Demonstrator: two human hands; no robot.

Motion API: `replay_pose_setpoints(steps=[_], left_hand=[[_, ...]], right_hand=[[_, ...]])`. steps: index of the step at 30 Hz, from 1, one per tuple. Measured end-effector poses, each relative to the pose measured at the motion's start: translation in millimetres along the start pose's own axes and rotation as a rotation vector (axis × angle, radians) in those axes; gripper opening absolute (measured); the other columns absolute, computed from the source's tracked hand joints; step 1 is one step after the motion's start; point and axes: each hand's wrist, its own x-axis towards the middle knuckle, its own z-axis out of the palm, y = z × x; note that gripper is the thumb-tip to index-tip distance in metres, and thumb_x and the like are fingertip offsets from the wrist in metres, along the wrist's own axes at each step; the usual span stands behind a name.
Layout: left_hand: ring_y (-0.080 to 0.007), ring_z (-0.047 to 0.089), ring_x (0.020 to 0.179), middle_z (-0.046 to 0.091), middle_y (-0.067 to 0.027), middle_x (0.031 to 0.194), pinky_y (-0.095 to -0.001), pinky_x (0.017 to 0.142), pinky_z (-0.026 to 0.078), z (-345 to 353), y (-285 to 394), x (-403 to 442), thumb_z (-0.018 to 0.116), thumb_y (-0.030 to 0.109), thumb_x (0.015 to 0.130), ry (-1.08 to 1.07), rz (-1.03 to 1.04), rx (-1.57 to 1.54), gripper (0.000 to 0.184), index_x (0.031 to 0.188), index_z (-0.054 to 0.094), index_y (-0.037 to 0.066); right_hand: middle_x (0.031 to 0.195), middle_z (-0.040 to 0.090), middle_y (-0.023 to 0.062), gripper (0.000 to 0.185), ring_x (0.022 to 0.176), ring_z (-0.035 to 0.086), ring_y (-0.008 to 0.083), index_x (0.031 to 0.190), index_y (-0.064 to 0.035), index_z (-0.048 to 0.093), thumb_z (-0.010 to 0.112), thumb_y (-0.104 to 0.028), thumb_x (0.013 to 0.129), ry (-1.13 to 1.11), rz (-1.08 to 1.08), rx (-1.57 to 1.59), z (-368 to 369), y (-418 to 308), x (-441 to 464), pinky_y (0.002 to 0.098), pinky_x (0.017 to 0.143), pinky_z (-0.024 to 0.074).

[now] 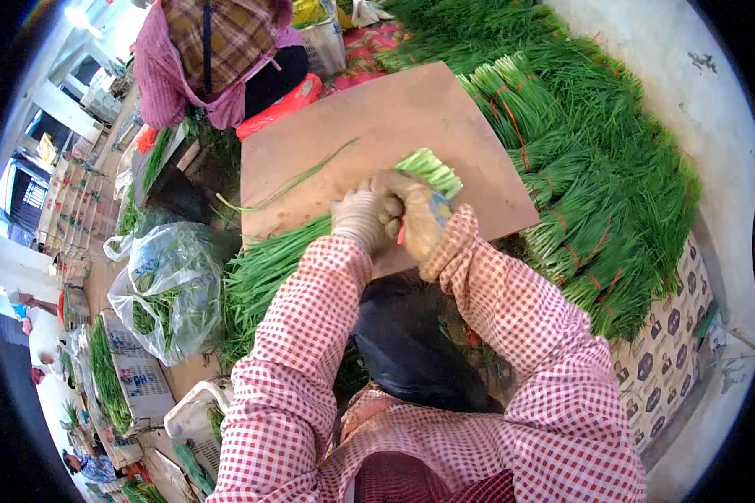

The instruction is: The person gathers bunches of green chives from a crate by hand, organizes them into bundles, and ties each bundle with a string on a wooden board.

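Observation:
A bunch of chives [429,171] lies across the near part of a brown board [335,126]. Its pale cut ends point to the upper right, and its green leaves [268,272] hang over the board's left near edge. My left hand [356,218], in a whitish glove, is closed around the bunch. My right hand [421,214], in a stained tan glove, is closed right beside it, against the stalks. A bit of red band [401,232] shows at the right hand's fingers; how it runs around the stalks is hidden. One loose chive leaf [298,180] lies on the board.
Many chive bunches [562,176] with red bands are heaped at the right, by a wall. Another person [214,59] in a plaid hat works beyond the board's left corner. A clear plastic bag [172,289] of greens and a white crate [138,369] stand at left.

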Motion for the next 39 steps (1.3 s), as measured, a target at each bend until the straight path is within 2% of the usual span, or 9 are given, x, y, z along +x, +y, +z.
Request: replay_pose_setpoints(steps=[5,9,14,18,21,24,28,34,39], left_hand=[[-0.0385,0.059,0.109,0.061,-0.0234,0.115,-0.0416,0.092,0.048,0.1,-16.1,8.6,0.079,0.043,0.063,0.036,0.17,-0.152,0.09,0.136,0.038,0.01],[-0.038,0.056,0.113,0.057,-0.0239,0.122,-0.0442,0.094,0.046,-0.7,-1.3,8.5,0.075,0.039,0.068,-0.007,0.13,-0.051,0.09,0.14,0.031,0.008],[-0.0364,0.053,0.116,0.053,-0.0218,0.127,-0.0454,0.097,0.043,-6.9,16.2,-11.2,0.076,0.029,0.065,0.07,0.11,0.062,0.093,0.142,0.028,0.008],[-0.0409,0.055,0.108,0.058,-0.0226,0.115,-0.0488,0.092,0.044,0.5,9.4,-24.9,0.08,0.031,0.061,0.194,0.33,0.127,0.097,0.14,0.03,0.006],[-0.0384,0.056,0.105,0.059,-0.021,0.111,-0.0472,0.092,0.042,-19.7,22.8,-63.9,0.081,0.035,0.06,0.282,0.527,0.322,0.097,0.138,0.033,0.005],[-0.0343,0.057,0.101,0.058,-0.0155,0.109,-0.0455,0.088,0.042,-43.4,50.4,-91.2,0.084,0.034,0.054,0.424,0.695,0.353,0.1,0.137,0.035,0.007],[-0.035,0.057,0.096,0.058,-0.0147,0.104,-0.0465,0.084,0.042,-70.9,135.4,-132.7,0.085,0.031,0.051,0.619,0.868,0.107,0.104,0.138,0.034,0.005],[-0.0405,0.053,0.109,0.054,-0.0251,0.117,-0.0481,0.093,0.042,-29.2,234.0,-181.8,0.083,0.027,0.054,-0.037,1.205,-0.208,0.099,0.135,0.035,-0.002],[-0.0382,0.051,0.115,0.053,-0.0243,0.122,-0.0443,0.099,0.041,-14.8,216.3,-169.0,0.079,0.023,0.061,-0.064,1.325,-0.254,0.086,0.133,0.04,-0.003]], right_hand=[[0.065,0.05,-0.0033,0.017,0.054,0.045,0.0062,0.083,-0.0113,0.059,0.063,-0.028,0.086,-0.04,-0.051,-0.16,-4.9,5.3,-22.5,0.0202,0.048,0.0343],[0.073,0.05,-0.0025,0.028,0.065,0.045,0.008,0.089,-0.0078,0.06,0.057,-0.036,0.092,-0.094,-0.306,-0.369,-59.8,81.5,-51.6,0.0236,0.059,0.0386],[0.08,0.055,0.0037,0.031,0.073,0.05,0.013,0.097,-0.0055,0.061,0.058,-0.036,0.093,-0.258,-0.263,-0.302,-90.5,131.4,-43.9,0.029,0.066,0.0431],[0.098,0.064,0.0117,0.039,0.09,0.06,0.0161,0.106,-0.0042,0.062,0.059,-0.04,0.091,-0.31,-0.318,-0.477,-114.1,79.6,-85.8,0.0311,0.079,0.048],[0.105,0.062,0.0123,0.038,0.097,0.059,0.0199,0.11,-0.0071,0.062,0.068,-0.035,0.085,-0.229,-0.026,-0.403,-194.4,62.1,-118.7,0.0317,0.086,0.0481],[0.106,0.06,0.0118,0.055,0.104,0.058,0.0247,0.115,-0.0051,0.058,0.076,-0.036,0.074,0.099,-0.041,-0.795,-239.7,9.8,-166.2,0.0368,0.092,0.046],[0.111,0.059,0.0098,0.066,0.105,0.057,0.0253,0.126,-0.0034,0.049,0.075,-0.039,0.077,0.183,-0.407,-0.599,-228.8,56.5,-175.0,0.0366,0.09,0.0471],[0.122,0.054,0.0117,0.061,0.112,0.053,0.027,0.13,-0.0038,0.046,0.071,-0.031,0.081,0.309,-0.46,-0.023,-207.4,102.6,-207.4,0.0423,0.095,0.0454],[0.131,0.05,0.0133,0.058,0.118,0.051,0.0284,0.133,-0.0042,0.042,0.068,-0.025,0.085,0.259,-0.534,0.459,-258.3,89.4,-249.7,0.047,0.098,0.044]])
